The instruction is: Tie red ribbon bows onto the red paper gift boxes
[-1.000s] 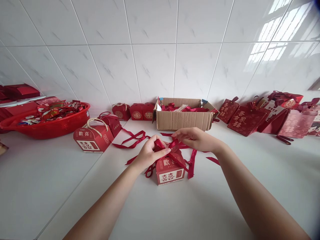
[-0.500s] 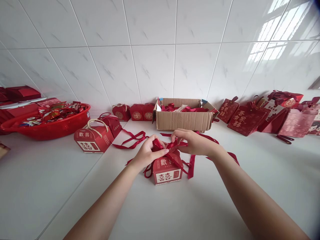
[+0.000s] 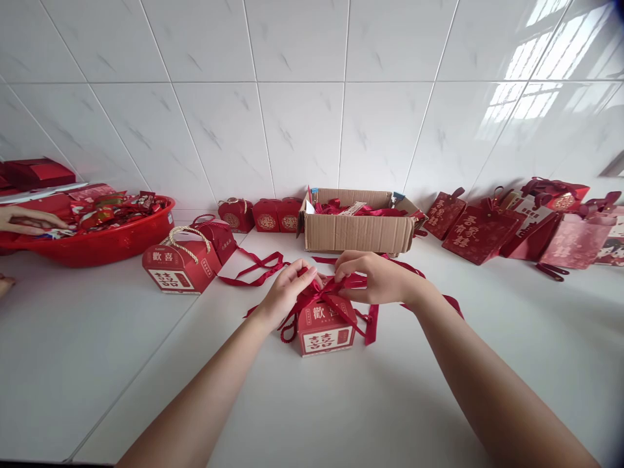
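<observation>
A small red gift box [image 3: 325,328] with white Chinese lettering stands in front of me on the white table [image 3: 312,409]. Across its top a dark red ribbon [image 3: 319,294] is looped into a bow, with its tails hanging over the front and right side. My left hand [image 3: 291,289] pinches the bow's left loop between thumb and fingers. On the other side my right hand [image 3: 373,276] has its curled fingers closed on the right part of the same ribbon. A red cord handle [image 3: 288,333] droops at the box's left.
Behind stands an open cardboard box [image 3: 358,233] of red ribbons. To the left are a gift box with a rope handle [image 3: 178,263] and a red basin [image 3: 117,237] of sweets, with another person's hand [image 3: 29,221] in it. Red gift bags [image 3: 482,234] lie right.
The knot is drawn in to a clearer bow, and my left thumb has shifted up onto its loop. Another person's hand has entered at the left, over the basin.
</observation>
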The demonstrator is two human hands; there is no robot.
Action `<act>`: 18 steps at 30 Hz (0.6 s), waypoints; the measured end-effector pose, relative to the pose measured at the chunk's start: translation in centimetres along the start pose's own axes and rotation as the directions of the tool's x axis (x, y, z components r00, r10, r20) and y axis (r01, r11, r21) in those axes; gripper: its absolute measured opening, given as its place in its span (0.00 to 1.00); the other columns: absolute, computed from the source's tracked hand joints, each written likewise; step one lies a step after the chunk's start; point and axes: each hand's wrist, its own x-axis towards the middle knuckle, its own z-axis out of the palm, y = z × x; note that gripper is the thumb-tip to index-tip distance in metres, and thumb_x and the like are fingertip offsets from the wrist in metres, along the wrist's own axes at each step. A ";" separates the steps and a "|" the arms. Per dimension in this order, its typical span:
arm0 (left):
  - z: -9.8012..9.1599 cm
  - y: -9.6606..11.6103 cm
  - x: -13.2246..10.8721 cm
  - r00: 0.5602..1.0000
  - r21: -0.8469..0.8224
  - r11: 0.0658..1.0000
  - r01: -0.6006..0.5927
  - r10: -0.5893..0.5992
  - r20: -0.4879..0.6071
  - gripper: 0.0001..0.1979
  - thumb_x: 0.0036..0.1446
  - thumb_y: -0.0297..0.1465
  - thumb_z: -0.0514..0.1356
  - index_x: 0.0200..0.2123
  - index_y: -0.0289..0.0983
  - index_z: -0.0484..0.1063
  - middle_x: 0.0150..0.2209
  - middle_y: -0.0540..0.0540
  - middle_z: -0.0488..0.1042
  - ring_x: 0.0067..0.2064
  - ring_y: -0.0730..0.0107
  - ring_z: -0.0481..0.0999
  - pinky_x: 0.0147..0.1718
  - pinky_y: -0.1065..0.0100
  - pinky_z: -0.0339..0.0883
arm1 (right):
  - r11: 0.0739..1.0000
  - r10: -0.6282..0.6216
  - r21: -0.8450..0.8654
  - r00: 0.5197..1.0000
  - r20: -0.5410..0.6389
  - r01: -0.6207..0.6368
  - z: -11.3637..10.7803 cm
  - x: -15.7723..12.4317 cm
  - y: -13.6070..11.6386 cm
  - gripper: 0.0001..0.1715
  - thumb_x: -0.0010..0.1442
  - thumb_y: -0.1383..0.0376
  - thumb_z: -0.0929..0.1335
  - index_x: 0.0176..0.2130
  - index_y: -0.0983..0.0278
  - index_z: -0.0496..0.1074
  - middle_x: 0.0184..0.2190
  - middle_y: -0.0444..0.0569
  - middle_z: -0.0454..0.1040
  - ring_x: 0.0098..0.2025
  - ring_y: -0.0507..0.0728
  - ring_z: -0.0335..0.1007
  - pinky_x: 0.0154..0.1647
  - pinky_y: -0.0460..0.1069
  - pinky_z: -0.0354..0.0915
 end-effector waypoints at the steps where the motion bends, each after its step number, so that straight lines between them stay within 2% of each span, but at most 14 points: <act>1: 0.0 0.0 0.0 1.000 -0.019 1.000 0.000 0.000 0.006 0.15 0.57 0.43 0.56 0.27 0.37 0.64 0.29 0.50 0.72 0.32 0.70 0.71 0.35 0.67 0.63 | 1.000 0.002 0.000 1.000 0.007 -0.002 0.0 0.1 0.1 0.09 0.52 0.67 0.69 0.37 0.60 0.76 0.41 0.50 0.72 0.39 0.57 0.70 0.38 0.51 0.65; 6: 0.0 0.1 0.0 1.000 0.007 1.000 -0.004 0.004 0.000 0.15 0.56 0.42 0.57 0.27 0.37 0.64 0.29 0.50 0.72 0.31 0.70 0.71 0.34 0.67 0.64 | 0.998 0.003 0.060 1.000 0.027 -0.004 0.0 0.3 0.5 0.08 0.56 0.66 0.68 0.37 0.60 0.76 0.43 0.50 0.71 0.42 0.57 0.69 0.42 0.51 0.65; 11: -0.1 0.0 -0.2 1.000 0.077 0.997 -0.003 0.004 -0.002 0.14 0.50 0.38 0.64 0.28 0.37 0.62 0.37 0.48 0.74 0.38 0.66 0.74 0.36 0.66 0.66 | 0.991 0.001 0.130 1.000 0.010 -0.002 -0.1 0.3 0.5 0.08 0.56 0.61 0.68 0.32 0.62 0.75 0.42 0.50 0.71 0.41 0.56 0.69 0.42 0.52 0.64; 15: -0.2 0.0 -0.3 1.000 0.137 0.991 -0.007 0.005 0.015 0.16 0.48 0.37 0.66 0.30 0.38 0.61 0.34 0.49 0.73 0.38 0.66 0.74 0.36 0.65 0.66 | 0.940 0.001 0.342 0.998 -0.056 0.018 0.6 0.6 0.4 0.13 0.57 0.59 0.68 0.25 0.64 0.71 0.42 0.50 0.69 0.42 0.55 0.68 0.44 0.51 0.63; 18: -0.1 0.2 -0.4 1.000 0.212 0.977 -0.024 0.022 0.010 0.16 0.47 0.36 0.66 0.30 0.38 0.60 0.32 0.51 0.72 0.35 0.69 0.72 0.35 0.67 0.65 | 0.868 0.094 0.496 0.985 -0.142 -0.012 1.8 1.2 0.3 0.20 0.57 0.56 0.67 0.19 0.65 0.67 0.41 0.50 0.69 0.41 0.55 0.67 0.44 0.50 0.63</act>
